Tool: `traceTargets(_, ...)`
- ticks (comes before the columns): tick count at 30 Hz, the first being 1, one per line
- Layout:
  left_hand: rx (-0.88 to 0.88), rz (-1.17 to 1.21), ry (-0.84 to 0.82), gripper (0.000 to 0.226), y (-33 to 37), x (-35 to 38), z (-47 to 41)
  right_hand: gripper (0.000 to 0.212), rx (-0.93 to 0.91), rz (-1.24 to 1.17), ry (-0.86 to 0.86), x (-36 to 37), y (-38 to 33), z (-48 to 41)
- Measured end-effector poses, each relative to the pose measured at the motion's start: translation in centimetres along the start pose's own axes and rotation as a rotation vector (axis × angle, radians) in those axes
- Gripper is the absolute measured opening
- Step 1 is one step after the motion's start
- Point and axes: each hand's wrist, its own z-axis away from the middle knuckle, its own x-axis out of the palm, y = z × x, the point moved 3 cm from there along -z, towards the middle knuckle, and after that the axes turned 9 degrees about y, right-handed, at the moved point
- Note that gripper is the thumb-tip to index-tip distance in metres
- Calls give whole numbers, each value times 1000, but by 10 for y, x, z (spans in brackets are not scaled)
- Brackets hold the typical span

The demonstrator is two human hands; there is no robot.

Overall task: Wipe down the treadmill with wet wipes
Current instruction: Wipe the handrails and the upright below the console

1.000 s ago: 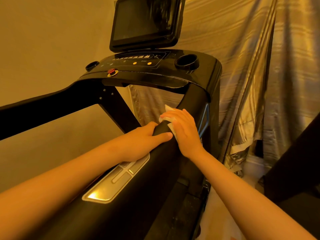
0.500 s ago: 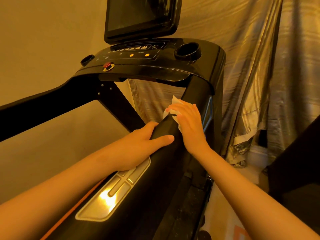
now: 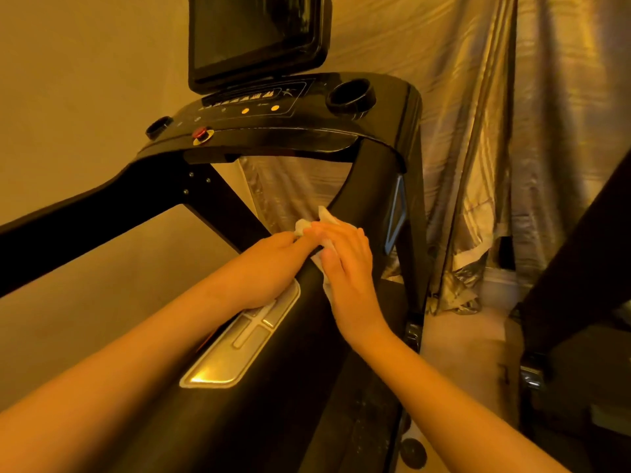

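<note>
**Amber-lit corner: both hands on the treadmill's right rail**

Yellowish light fills a small room with a plain bare wall (image 3: 85, 80) on the left and a shiny, creased metallic curtain (image 3: 478, 131) across the back and right. A black treadmill (image 3: 375, 186) stands in front of them.

Nearest the camera, two bare forearms reach forward over the treadmill's thick black right handrail (image 3: 283, 387). A silver oblong sensor plate (image 3: 239, 339) is set into the top of this rail. The left hand (image 3: 269, 268) lies on the rail just past the plate's far end. Its fingers are stretched forward and relaxed, and their tips meet the near edge of the wipe.

The right hand (image 3: 348, 268) lies flat beside it on the rail's outer side, fingers straight and together. It presses a crumpled white wet wipe (image 3: 307, 228) against the rail rather than clutching it. The wipe shows beyond the fingertips and below the palm, where the rail bends up towards the console.

Across the gap, the black left handrail (image 3: 85, 213) runs off to the left edge.

Farther on is the glossy black console (image 3: 341, 138), with a red round safety button (image 3: 201, 134), two small orange lights and a round cup holder (image 3: 351, 95). A dark tilted screen (image 3: 256, 32) rises above it.
</note>
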Motion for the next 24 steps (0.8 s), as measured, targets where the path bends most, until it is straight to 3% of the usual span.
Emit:
traceTargets(3,28,10,27,53,0,0,-1,33,-92,136,57,-4,-8,-5)
traceTargets(7,-38,40,69,63,-5,-2,-1,46,-250,313,-48,-8,-6,-21)
traceTargets(10,-25,-27,77,54,-4,-1,0,43,-351,323,-191,-5,-5,-31)
traceTargets(14,-70,-17,101,50,-8,-2,0,39,-301,308,-274,-2,-1,-35)
traceTargets(19,-92,-37,138,57,-4,-3,0,39,-207,199,-108,-1,-6,-5)
traceTargets(24,-73,-80,119,34,-7,-2,0,39,-205,169,-123,-7,3,-2)
